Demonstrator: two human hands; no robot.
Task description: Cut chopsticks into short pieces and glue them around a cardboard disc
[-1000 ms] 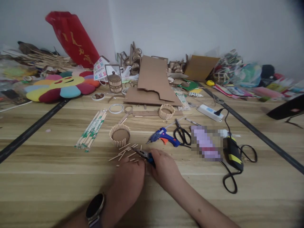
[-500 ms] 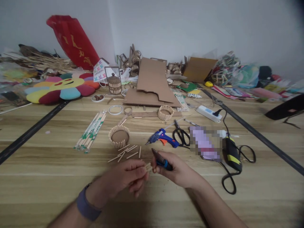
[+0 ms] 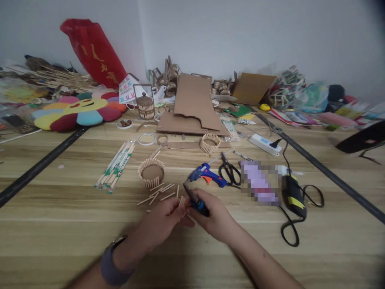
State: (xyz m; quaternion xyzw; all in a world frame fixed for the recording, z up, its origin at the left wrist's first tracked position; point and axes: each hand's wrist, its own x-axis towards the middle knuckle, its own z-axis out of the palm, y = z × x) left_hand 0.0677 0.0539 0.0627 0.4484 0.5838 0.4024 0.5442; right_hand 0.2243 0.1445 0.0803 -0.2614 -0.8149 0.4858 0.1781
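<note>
Short wooden sticks are pinched between the thumb and fingers of my left hand. My right hand is closed around what look like pliers, with dark pointed jaws and black-and-blue handles. Both hands meet low over the table, their fingertips touching or nearly so. The jaws point up and away, just right of the held sticks. Loose cut sticks lie beyond my left hand. Behind them stands a round cardboard cup ringed with sticks. A blue glue gun rests beyond the pliers.
Black scissors lie right of the glue gun. Wrapped chopsticks are at left. A second stick ring and cardboard sheets sit farther back. A power strip and looping black cable occupy the right.
My right hand and the pliers have moved left, closer to my left hand. The sticks in my left hand now point more upward, and a small stick piece shows on the table beside that hand.
</note>
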